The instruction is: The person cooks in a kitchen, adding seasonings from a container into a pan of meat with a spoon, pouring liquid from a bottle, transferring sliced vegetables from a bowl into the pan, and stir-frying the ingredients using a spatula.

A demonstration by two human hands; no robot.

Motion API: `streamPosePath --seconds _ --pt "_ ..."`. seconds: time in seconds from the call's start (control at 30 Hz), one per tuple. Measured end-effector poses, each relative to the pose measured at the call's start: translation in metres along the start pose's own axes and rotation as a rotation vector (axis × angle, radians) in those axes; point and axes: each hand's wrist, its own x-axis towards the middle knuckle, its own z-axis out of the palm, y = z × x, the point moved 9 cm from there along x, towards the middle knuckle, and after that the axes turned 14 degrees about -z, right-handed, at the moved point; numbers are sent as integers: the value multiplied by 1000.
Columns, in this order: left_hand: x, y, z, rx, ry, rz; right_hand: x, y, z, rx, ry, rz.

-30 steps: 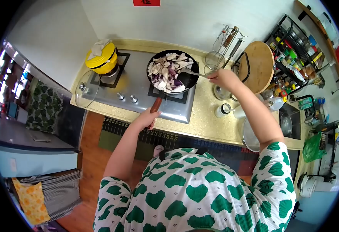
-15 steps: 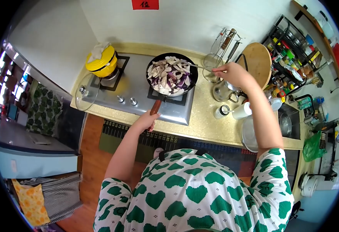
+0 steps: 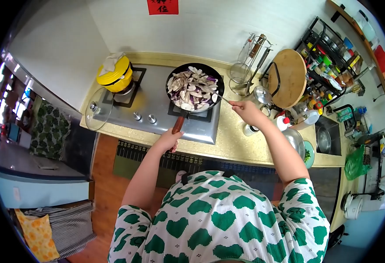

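Observation:
A black frying pan [image 3: 206,69] sits on the stove's right burner, filled with sliced pieces, white with purple skin, that look like eggplant [image 3: 191,92]. My left hand [image 3: 168,141] is wrapped round the pan's brown handle [image 3: 178,124], which points toward me. To the right of the pan, my right hand [image 3: 247,112] grips a metal spatula [image 3: 219,95]. Its handle slopes up to the left over the pan rim, and its head lies among the slices, partly hidden by them.
On the left burner stands a yellow pot [image 3: 115,75] with a cloth on top. A glass lid [image 3: 98,109] rests at the stove's left edge. Right of the pan are a utensil rack [image 3: 240,72], a metal pitcher [image 3: 262,94], a round wooden board [image 3: 289,79] and a red-capped bottle [image 3: 282,123].
My right hand has come down and left, lowering the spatula's handle. The spatula's head has shifted toward the pan's middle, and the slices have moved. My left hand stays on the pan handle.

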Motion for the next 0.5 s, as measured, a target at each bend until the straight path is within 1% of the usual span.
streamPosePath --seconds 0.03,0.07,0.2,0.3,0.37,0.43,0.47,0.5 --pt "0 1 0 10 -5 2 -8 -2 -7 -20 -33 42" --pt "1 0 0 9 -5 -1 -11 -1 -17 12 2 -22" --pt "2 0 0 -4 -2 0 -17 -5 -47 50 64 -41" --pt "3 -1 -1 0 13 1 -2 -6 -54 -8 56 66" --pt "3 -1 -2 3 15 2 22 21 -47 -67 70 42" --pt "3 -1 -1 0 2 2 39 26 -42 -114 120 44" --pt "5 -3 -2 10 10 -8 54 45 -35 -184 114 11" --pt "7 -3 -2 11 8 -2 62 44 -33 -220 99 -16"
